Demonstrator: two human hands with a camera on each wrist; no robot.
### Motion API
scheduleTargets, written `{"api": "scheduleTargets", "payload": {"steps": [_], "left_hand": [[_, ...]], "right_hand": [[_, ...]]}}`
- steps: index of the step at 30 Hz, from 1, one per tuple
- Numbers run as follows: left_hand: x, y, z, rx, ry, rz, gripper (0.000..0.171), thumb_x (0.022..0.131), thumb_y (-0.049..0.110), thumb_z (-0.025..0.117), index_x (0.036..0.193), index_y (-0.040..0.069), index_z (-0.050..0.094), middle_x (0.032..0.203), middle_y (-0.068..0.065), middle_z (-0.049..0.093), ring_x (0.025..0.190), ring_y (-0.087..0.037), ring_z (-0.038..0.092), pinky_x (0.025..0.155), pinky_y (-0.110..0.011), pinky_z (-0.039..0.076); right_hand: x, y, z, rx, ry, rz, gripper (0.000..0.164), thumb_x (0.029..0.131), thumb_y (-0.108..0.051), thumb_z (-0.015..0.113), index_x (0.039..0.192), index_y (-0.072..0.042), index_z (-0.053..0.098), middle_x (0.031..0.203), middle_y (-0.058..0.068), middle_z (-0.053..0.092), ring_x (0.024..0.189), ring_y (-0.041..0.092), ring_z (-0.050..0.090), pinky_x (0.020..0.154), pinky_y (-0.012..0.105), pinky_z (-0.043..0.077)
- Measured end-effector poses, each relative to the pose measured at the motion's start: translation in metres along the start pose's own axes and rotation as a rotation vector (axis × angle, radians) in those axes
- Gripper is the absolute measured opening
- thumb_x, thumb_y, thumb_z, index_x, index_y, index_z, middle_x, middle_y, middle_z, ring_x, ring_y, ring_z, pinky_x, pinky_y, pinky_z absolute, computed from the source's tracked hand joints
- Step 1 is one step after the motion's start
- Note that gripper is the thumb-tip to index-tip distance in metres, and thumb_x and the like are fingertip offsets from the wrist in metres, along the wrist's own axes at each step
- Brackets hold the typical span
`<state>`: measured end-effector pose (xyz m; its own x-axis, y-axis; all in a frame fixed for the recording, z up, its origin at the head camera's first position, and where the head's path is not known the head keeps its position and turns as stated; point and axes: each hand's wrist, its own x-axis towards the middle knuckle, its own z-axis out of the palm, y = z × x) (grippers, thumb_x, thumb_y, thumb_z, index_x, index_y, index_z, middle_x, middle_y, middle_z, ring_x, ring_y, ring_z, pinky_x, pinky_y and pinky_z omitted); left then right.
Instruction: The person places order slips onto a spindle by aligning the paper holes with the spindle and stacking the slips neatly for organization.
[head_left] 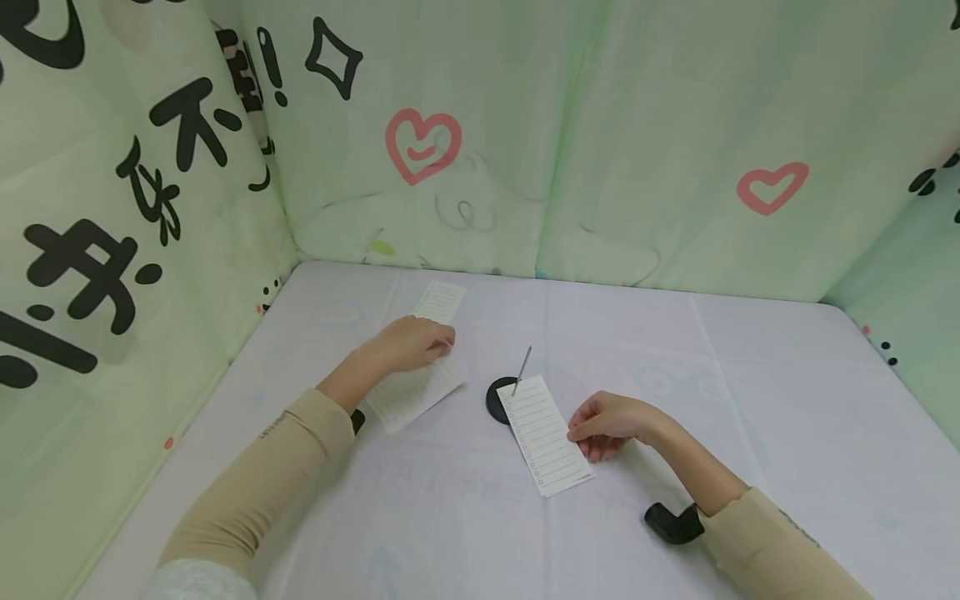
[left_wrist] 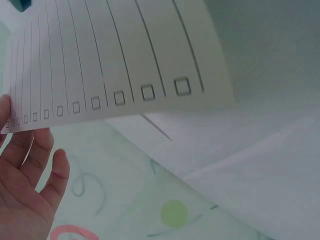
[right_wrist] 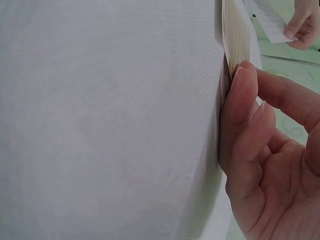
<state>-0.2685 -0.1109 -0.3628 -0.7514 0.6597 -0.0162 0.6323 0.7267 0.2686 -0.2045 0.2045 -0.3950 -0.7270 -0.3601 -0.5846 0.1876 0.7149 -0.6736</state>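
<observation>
My left hand (head_left: 408,342) pinches a lined checklist slip (head_left: 416,390) by its edge, raised over the left part of the table. The row of small boxes on this slip (left_wrist: 95,60) shows in the left wrist view. Just beyond that hand lies another lined paper (head_left: 442,298), partly hidden. My right hand (head_left: 611,423) pinches the right edge of a small stack of checklist slips (head_left: 547,437); its layered edge (right_wrist: 236,37) shows in the right wrist view. A thin metal spike (head_left: 524,367) rises through the stack's top end, from a round black base (head_left: 495,402) partly covered by the slips.
A white cloth (head_left: 675,358) covers the table. Green printed curtains (head_left: 637,133) stand along the back and both sides. Black wrist-worn pieces show at the right sleeve (head_left: 670,523) and beside the left sleeve (head_left: 358,421).
</observation>
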Motion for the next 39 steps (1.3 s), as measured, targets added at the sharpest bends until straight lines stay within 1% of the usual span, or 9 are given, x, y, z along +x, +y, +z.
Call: {"api": "scheduleTargets", "payload": {"steps": [7,11,16,21,25,28,32,35,39], "left_hand": [[0.002,0.001,-0.022,-0.41,-0.033,-0.102,0.014,0.092,0.013,0.052,0.094,0.004,0.063,0.07,-0.001,0.052,0.064,-0.016,0.047,0.059,-0.025,0.038],[0.002,0.005,-0.03,-0.583,-0.026,-0.194,0.017,0.091,0.017,0.055,0.097,0.003,0.063,0.07,-0.002,0.054,0.065,-0.021,0.051,0.062,-0.031,0.043],[0.002,0.014,-0.037,-0.802,0.008,-0.327,0.025,0.089,0.022,0.057,0.106,0.004,0.062,0.079,-0.002,0.059,0.069,-0.018,0.053,0.073,-0.036,0.047],[0.004,0.025,-0.039,-1.076,0.045,-0.424,0.028,0.088,0.021,0.059,0.111,0.004,0.06,0.078,0.0,0.062,0.068,-0.017,0.054,0.071,-0.03,0.045],[0.006,0.036,-0.04,-1.25,0.072,-0.465,0.024,0.088,0.017,0.061,0.107,0.004,0.06,0.073,0.001,0.063,0.066,-0.015,0.055,0.066,-0.027,0.044],[0.007,0.044,-0.041,-1.324,0.088,-0.472,0.019,0.088,0.015,0.06,0.104,0.004,0.06,0.072,0.001,0.063,0.063,-0.013,0.055,0.062,-0.024,0.043],[0.01,0.056,-0.041,-1.356,0.103,-0.478,0.02,0.089,0.016,0.059,0.105,0.005,0.059,0.072,0.002,0.062,0.062,-0.012,0.056,0.061,-0.023,0.043],[0.013,0.064,-0.039,-1.372,0.115,-0.496,0.023,0.089,0.016,0.059,0.108,0.004,0.059,0.072,0.002,0.062,0.062,-0.012,0.057,0.06,-0.022,0.043],[0.016,0.072,-0.034,-1.396,0.139,-0.515,0.024,0.088,0.016,0.059,0.109,0.003,0.059,0.071,0.002,0.062,0.06,-0.012,0.056,0.058,-0.021,0.042]], "right_hand": [[-0.001,-0.002,-0.001,0.003,-0.003,0.006,0.012,0.084,-0.013,0.063,0.076,-0.004,0.061,0.058,0.001,0.058,0.047,0.008,0.052,0.043,0.017,0.04],[-0.001,-0.002,-0.002,0.0,-0.007,0.005,0.013,0.084,-0.014,0.063,0.076,-0.004,0.06,0.059,0.001,0.058,0.047,0.008,0.053,0.044,0.017,0.04],[-0.002,-0.002,-0.002,-0.009,-0.006,0.007,0.011,0.084,-0.014,0.063,0.078,-0.005,0.061,0.06,0.001,0.059,0.048,0.008,0.053,0.044,0.018,0.039],[-0.003,-0.002,-0.004,-0.029,0.0,0.008,0.012,0.084,-0.016,0.063,0.081,-0.005,0.063,0.063,0.002,0.06,0.051,0.009,0.055,0.045,0.02,0.041],[-0.005,-0.004,-0.009,-0.057,0.025,-0.006,0.014,0.085,-0.019,0.063,0.087,-0.005,0.065,0.067,0.002,0.062,0.056,0.012,0.058,0.05,0.024,0.045],[-0.01,-0.009,-0.015,-0.056,0.052,-0.052,0.02,0.086,-0.021,0.062,0.093,-0.002,0.064,0.071,0.004,0.062,0.06,0.015,0.059,0.054,0.028,0.048],[-0.018,-0.017,-0.026,0.004,0.108,-0.158,0.032,0.089,-0.025,0.06,0.103,0.003,0.06,0.079,0.008,0.064,0.069,0.021,0.061,0.062,0.031,0.05],[-0.025,-0.024,-0.03,0.112,0.151,-0.256,0.038,0.09,-0.026,0.058,0.108,0.007,0.057,0.085,0.012,0.064,0.077,0.026,0.063,0.068,0.033,0.052],[-0.033,-0.033,-0.028,0.287,0.19,-0.367,0.038,0.092,-0.025,0.055,0.109,0.009,0.054,0.089,0.01,0.063,0.082,0.025,0.064,0.073,0.034,0.052]]}}
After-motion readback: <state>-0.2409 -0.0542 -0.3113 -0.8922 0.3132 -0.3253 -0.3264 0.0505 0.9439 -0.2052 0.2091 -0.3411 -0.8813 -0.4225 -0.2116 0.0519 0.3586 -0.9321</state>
